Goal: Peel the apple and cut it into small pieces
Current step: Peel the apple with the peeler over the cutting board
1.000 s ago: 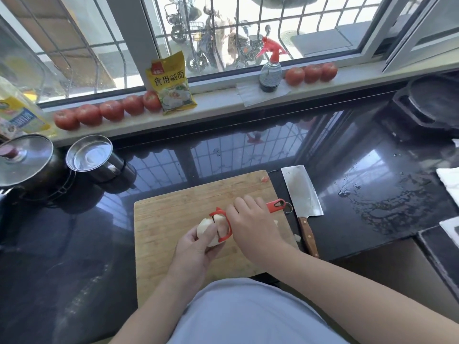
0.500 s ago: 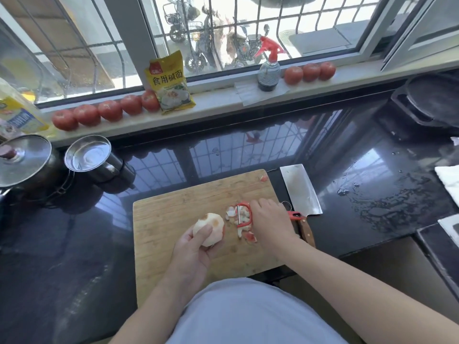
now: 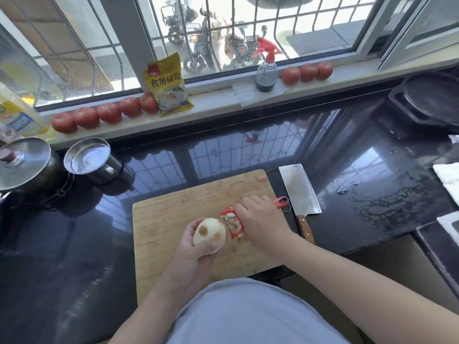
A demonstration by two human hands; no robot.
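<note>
The person wears a plain light grey-blue top. Both forearms are bare, no sleeves, and both hands are bare of gloves.

Windowsill as landmark: five tomatoes sitting in a row on its left part, yellow food packet leaning just right of them, red-topped spray bottle standing further right, three more tomatoes lining up beyond it. Below the sill's left end, a lidded steel pot and steel mug resting on the black counter.
</note>
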